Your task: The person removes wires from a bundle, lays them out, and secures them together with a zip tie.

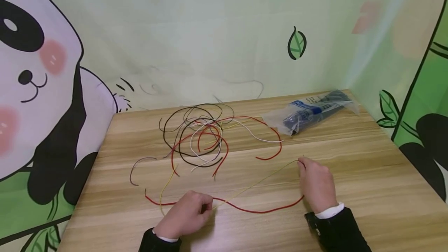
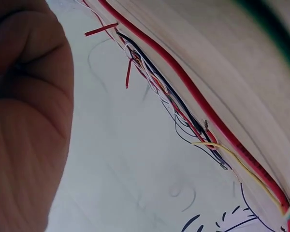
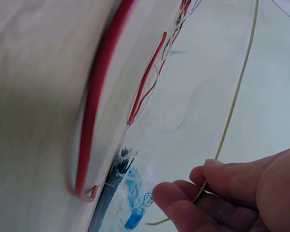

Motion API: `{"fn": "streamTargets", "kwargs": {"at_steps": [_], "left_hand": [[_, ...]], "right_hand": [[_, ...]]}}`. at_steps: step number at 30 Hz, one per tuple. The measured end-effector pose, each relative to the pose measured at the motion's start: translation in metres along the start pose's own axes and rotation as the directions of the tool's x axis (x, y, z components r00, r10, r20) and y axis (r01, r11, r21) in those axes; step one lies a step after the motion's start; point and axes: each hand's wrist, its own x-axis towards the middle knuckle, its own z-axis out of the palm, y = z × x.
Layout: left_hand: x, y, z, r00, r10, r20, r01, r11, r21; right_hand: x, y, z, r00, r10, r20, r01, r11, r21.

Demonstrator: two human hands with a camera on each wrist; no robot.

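A thin yellow wire (image 1: 260,182) stretches between the two hands above the table. My right hand (image 1: 317,184) pinches it near one end; in the right wrist view, the yellow wire (image 3: 234,99) passes between thumb and fingers and its short tip sticks out below. My left hand (image 1: 187,213) pinches the same wire lower down, and the rest curves away to the left. Beneath it, a thicker red wire (image 1: 260,211) lies across the table, running behind the left hand and ending beside the right. In the left wrist view, the left hand (image 2: 29,125) hides its own fingertips.
Farther back lies a loose tangle of black, red, white and yellow wires (image 1: 199,156). A short purple wire (image 1: 131,171) lies to its left. At the back right rests a clear plastic bag (image 1: 315,112) of dark sticks with blue print. A printed cloth wall (image 1: 227,49) stands behind the wooden table (image 1: 378,189).
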Motion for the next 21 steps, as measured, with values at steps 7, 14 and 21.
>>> {"fn": "streamTargets", "kwargs": {"at_steps": [7,14,21], "left_hand": [[0.0014,0.0011,-0.0004,0.999,-0.026,-0.021,0.028,0.993,0.115],[0.0051,0.0012,0.0051,0.999,-0.003,-0.041,0.011,0.981,0.193],[0.0094,0.0046,0.0087,0.996,0.033,-0.084,-0.011,0.969,0.245]], "right_hand": [[0.0007,0.0032,0.0012,0.993,-0.066,0.099,0.065,0.998,0.011],[-0.0003,0.0068,0.006,0.945,-0.166,0.283,0.177,0.984,-0.012],[-0.0026,0.0061,0.0049,0.924,-0.158,0.349,0.178,0.984,-0.027]]}}
